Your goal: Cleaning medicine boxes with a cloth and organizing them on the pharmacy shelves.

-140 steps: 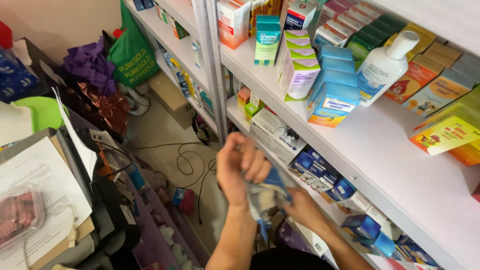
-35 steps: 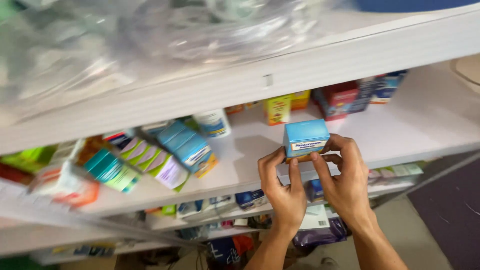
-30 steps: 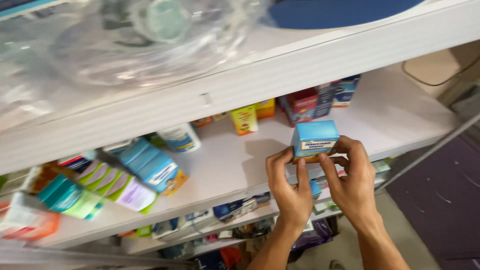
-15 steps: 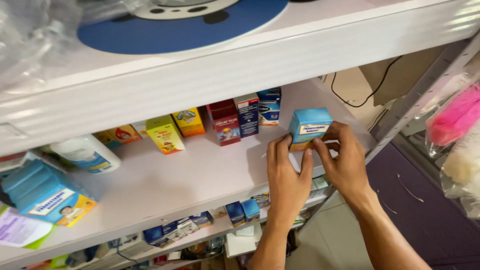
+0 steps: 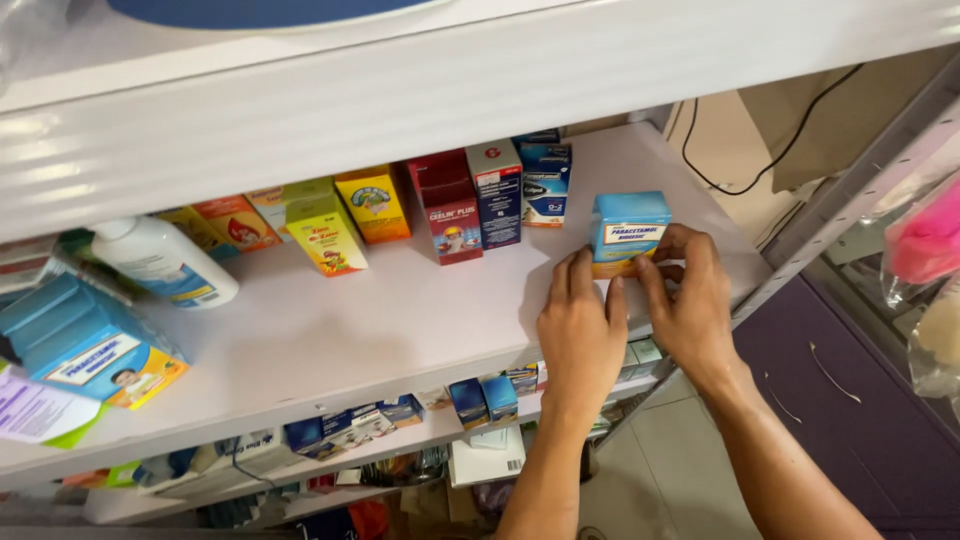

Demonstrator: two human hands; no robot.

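From my head camera I look down at a white shelf (image 5: 330, 330), and both my hands are at one small blue box (image 5: 629, 230). The box stands up tall on the shelf, near the right end, with its long side going up and down. Its front label faces me. My left hand (image 5: 580, 320) is low and a bit to the left of the box, with its fingertips touching the bottom corner. My right hand (image 5: 690, 300) is low and to the right, and its fingers curl round the right side of the box. So my two grips pinch the box from both sides, and the box sits just past my fingertips, farther back on the shelf. My right hand is the closer one. To the left of the box stands a row of other boxes (image 5: 480, 200), near but not touching. Far left lies a white bottle (image 5: 165, 265) on its side.
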